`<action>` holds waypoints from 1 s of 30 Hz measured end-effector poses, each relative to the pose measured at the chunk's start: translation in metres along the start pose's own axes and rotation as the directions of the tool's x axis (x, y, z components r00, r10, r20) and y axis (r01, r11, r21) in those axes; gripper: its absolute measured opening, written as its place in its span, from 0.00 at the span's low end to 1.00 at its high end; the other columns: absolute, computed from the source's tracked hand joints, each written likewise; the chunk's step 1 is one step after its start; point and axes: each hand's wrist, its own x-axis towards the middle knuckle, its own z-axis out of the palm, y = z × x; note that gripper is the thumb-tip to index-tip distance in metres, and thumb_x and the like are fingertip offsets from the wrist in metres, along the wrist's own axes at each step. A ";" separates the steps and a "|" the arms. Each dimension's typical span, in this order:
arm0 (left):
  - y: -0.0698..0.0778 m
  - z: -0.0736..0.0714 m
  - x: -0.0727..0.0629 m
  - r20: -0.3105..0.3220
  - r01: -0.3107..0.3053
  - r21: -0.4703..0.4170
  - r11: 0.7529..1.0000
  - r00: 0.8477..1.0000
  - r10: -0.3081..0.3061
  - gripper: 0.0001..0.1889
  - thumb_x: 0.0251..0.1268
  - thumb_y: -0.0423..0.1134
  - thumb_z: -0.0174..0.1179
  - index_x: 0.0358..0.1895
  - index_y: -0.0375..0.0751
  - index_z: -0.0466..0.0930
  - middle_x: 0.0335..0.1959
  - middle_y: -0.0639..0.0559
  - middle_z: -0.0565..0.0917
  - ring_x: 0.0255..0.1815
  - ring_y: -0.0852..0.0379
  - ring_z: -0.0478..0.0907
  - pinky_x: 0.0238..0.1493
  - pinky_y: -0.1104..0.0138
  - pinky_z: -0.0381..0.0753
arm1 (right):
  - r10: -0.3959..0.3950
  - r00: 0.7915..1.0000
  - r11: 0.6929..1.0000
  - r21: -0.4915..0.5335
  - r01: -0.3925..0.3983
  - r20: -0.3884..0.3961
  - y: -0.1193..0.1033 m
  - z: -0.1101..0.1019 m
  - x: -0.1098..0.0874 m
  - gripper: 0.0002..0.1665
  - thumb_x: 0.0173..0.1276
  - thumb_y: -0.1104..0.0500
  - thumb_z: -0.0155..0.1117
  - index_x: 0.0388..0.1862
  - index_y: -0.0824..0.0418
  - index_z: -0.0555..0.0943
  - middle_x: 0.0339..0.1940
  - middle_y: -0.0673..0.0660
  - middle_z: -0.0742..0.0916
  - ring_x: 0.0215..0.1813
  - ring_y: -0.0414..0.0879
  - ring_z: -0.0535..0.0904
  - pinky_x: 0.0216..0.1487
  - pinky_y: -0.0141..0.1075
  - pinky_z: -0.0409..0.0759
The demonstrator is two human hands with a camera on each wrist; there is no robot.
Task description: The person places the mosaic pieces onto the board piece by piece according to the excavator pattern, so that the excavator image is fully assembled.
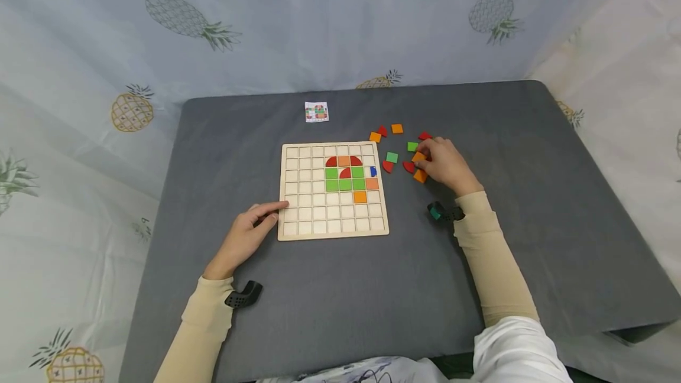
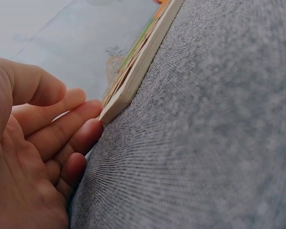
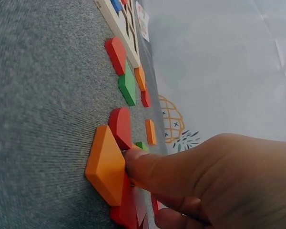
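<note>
A pale wooden grid board lies on the table, with green, red and orange tiles and a small blue piece on its right half. My left hand touches the board's left edge with its index finger, the other fingers loosely bent. In the left wrist view its fingertips are right at the board's corner. Among loose tiles right of the board, my right hand pinches an orange square tile, largely covered by the thumb in the right wrist view. Another orange tile lies just beside the thumb.
Several red quarter-round pieces, green squares and orange squares lie scattered between board and right hand. A small printed pattern card lies behind the board. Pineapple-print cloth hangs behind the grey table.
</note>
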 end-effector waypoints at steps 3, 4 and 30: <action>0.001 -0.001 0.000 -0.005 0.003 0.000 1.000 1.000 -0.003 0.18 0.80 0.44 0.53 0.67 0.56 0.79 0.65 0.52 0.82 0.50 0.61 0.72 0.49 0.72 0.68 | 0.008 1.000 0.999 0.031 -0.009 0.025 0.000 -0.003 0.000 0.18 0.75 0.60 0.63 0.58 0.69 0.78 0.46 0.67 0.80 0.45 0.58 0.74 0.45 0.49 0.76; 0.000 -0.001 0.000 -0.004 0.003 -0.001 1.000 1.000 -0.003 0.18 0.80 0.44 0.53 0.67 0.57 0.79 0.65 0.52 0.82 0.50 0.61 0.72 0.49 0.72 0.68 | 0.017 0.999 0.999 0.039 -0.018 0.033 0.000 -0.004 0.000 0.17 0.75 0.59 0.63 0.56 0.68 0.79 0.44 0.66 0.81 0.42 0.57 0.74 0.42 0.46 0.76; -0.003 0.000 0.001 -0.001 -0.007 -0.013 1.000 1.000 0.007 0.18 0.81 0.44 0.52 0.67 0.57 0.79 0.64 0.53 0.82 0.47 0.62 0.70 0.46 0.73 0.68 | -0.127 0.992 0.948 0.291 0.126 -0.017 -0.059 -0.002 -0.016 0.10 0.73 0.55 0.67 0.48 0.57 0.84 0.40 0.56 0.86 0.37 0.49 0.77 0.36 0.38 0.75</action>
